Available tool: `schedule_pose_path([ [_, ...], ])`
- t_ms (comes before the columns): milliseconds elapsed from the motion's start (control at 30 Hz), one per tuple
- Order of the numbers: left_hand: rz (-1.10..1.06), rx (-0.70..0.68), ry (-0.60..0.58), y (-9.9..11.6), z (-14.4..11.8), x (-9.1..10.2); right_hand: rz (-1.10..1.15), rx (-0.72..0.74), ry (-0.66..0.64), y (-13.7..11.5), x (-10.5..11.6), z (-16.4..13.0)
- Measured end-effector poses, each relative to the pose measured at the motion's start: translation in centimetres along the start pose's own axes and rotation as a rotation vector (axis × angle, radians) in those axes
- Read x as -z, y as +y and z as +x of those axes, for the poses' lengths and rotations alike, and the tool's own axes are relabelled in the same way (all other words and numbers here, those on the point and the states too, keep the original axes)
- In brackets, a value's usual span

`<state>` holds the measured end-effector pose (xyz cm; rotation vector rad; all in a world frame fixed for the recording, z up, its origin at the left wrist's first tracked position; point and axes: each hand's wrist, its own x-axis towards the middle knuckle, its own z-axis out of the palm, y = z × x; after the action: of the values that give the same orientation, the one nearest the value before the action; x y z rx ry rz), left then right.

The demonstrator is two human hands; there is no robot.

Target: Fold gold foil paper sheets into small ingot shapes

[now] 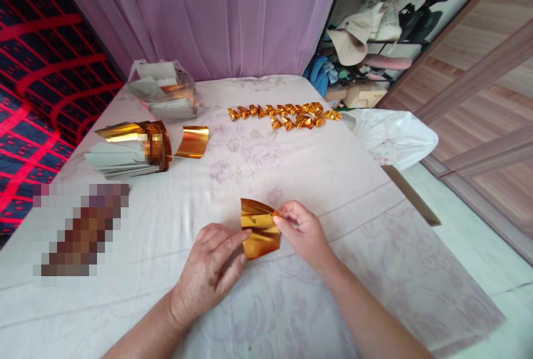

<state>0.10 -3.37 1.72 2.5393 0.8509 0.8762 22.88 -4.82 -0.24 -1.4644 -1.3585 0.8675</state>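
Observation:
A sheet of gold foil paper (pixel 262 239) stands slightly curved above the near middle of the table, with creases running across it. My right hand (pixel 302 228) pinches its upper right edge between thumb and fingers. At the left edge, my left hand (pixel 216 259) has its index finger laid on the foil and its thumb by the lower corner, steadying the sheet. Farther back lies a chain of small folded gold foil pieces (pixel 287 110). To the left sit a stack of foil sheets (pixel 125 153) with pale backs and a single curved foil sheet (pixel 194 141).
A clear plastic bag (pixel 164 89) of more sheets stands at the table's far left. The floral tablecloth (pixel 250 175) covers the table. A pixelated patch (pixel 85 231) hides something at left. Beyond the right edge are a white plastic bag (pixel 391 134) and a shoe rack (pixel 375 42).

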Motion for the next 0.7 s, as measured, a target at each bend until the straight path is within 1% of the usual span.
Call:
schedule_pose_path([
  [100, 0.019, 0.042, 0.013, 0.2, 0.2, 0.1, -0.215, 0.051, 0.034, -0.2, 0.0, -0.1],
  [200, 0.054, 0.027, 0.004, 0.2, 0.3, 0.0, -0.341, 0.135, 0.059, -0.1, 0.0, 0.0],
  [267, 0.107, 0.0, -0.033, 0.2, 0.3, -0.1, -0.388, 0.175, 0.054, 0.0, -0.2, 0.1],
  [367, 0.234, -0.024, -0.133, 0.0, 0.1, -0.5, -0.457, 0.23, 0.045, 0.3, -0.4, 0.2],
  [500, 0.342, -0.001, -0.248, -0.4, -0.3, -1.1, -0.506, 0.258, 0.052, 0.5, -0.7, 0.2],
  [700, 0.344, 0.019, -0.286, -0.5, -0.3, -1.4, -0.521, 0.279, 0.062, 0.8, -0.8, 0.3],
])
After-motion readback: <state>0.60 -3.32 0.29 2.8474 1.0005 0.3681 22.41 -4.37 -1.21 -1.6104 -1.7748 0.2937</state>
